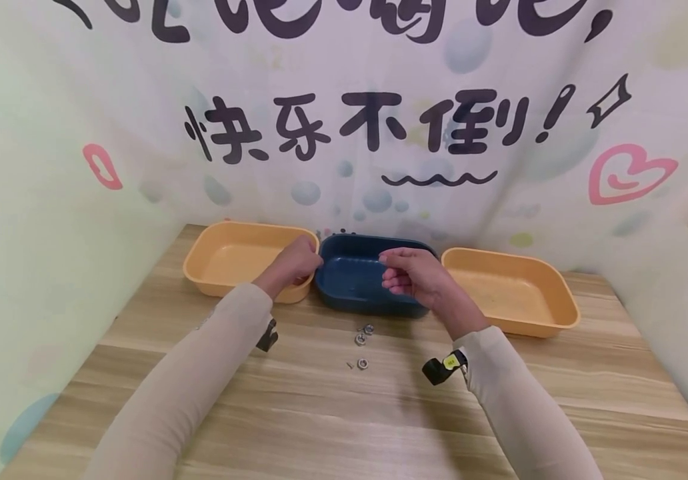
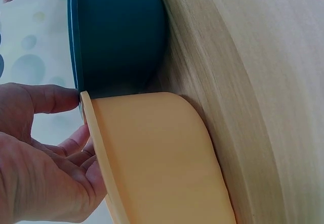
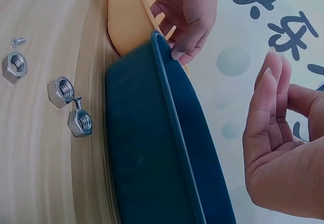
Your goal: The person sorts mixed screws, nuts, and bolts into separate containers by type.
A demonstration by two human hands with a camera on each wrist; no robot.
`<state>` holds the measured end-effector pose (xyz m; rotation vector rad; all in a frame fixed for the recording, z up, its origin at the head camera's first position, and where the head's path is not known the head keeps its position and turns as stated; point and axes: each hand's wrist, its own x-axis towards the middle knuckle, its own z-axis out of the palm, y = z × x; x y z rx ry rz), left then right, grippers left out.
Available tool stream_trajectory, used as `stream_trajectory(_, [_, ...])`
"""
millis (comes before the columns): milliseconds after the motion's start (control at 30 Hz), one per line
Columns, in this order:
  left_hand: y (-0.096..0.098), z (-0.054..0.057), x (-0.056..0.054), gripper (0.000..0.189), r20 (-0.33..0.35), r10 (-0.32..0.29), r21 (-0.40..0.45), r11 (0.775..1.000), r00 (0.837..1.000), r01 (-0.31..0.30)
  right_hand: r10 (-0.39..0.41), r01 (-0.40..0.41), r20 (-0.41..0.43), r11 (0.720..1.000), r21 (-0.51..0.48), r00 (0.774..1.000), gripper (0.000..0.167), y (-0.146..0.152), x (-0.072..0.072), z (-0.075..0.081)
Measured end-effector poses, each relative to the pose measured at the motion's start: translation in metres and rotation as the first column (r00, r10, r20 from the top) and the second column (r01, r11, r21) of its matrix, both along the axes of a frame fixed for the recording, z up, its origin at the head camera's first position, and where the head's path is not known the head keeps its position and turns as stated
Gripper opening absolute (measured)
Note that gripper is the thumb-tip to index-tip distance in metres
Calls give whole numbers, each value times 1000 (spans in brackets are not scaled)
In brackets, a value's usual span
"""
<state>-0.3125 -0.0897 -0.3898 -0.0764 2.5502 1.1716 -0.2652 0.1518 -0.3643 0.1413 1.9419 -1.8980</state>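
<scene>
In the head view my left hand [image 1: 297,261] is at the right end of the left yellow bin [image 1: 224,288], grasping its rim. The left wrist view shows my thumb [image 2: 55,98] at the rim corner beside the blue bin [image 2: 119,37], with the other fingers behind the yellow wall, partly hidden. My right hand [image 1: 413,273] hovers over the right part of the blue bin, fingers straight and close together, bent at the knuckles. Nothing shows between those fingers [image 3: 268,97] in the right wrist view.
On the wooden table in front of the blue bin lie three hex nuts [image 3: 81,123] and two small screws [image 3: 18,42]. A second yellow bin [image 1: 509,323] stands at the right. A printed cloth [image 1: 344,67] hangs behind the bins.
</scene>
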Motion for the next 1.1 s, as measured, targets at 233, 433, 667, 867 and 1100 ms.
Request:
stream_trajectory(233, [2, 2, 1, 20, -4, 4, -19, 1000, 1000, -5, 54, -54, -4, 999, 2, 999, 31, 0, 3, -1])
stream_trajectory(433, [3, 2, -1, 18, -12, 13, -28, 1000, 1000, -14, 130, -130, -2, 991, 20, 992, 32, 1, 7, -6])
stream_trajectory(667, [4, 3, 2, 16, -7, 17, -29, 999, 1000, -17, 204, -204, 29, 979, 7, 979, 40, 0, 16, -16])
stream_trajectory(867, [4, 5, 3, 13, -5, 18, -39, 999, 1000, -19, 249, -251, 58, 968, 31, 967, 37, 1, 20, -26])
stream_trajectory(1100, [5, 4, 3, 14, -13, 16, -36, 999, 1000, -17, 283, -287, 59, 955, 72, 957, 38, 0, 29, -33])
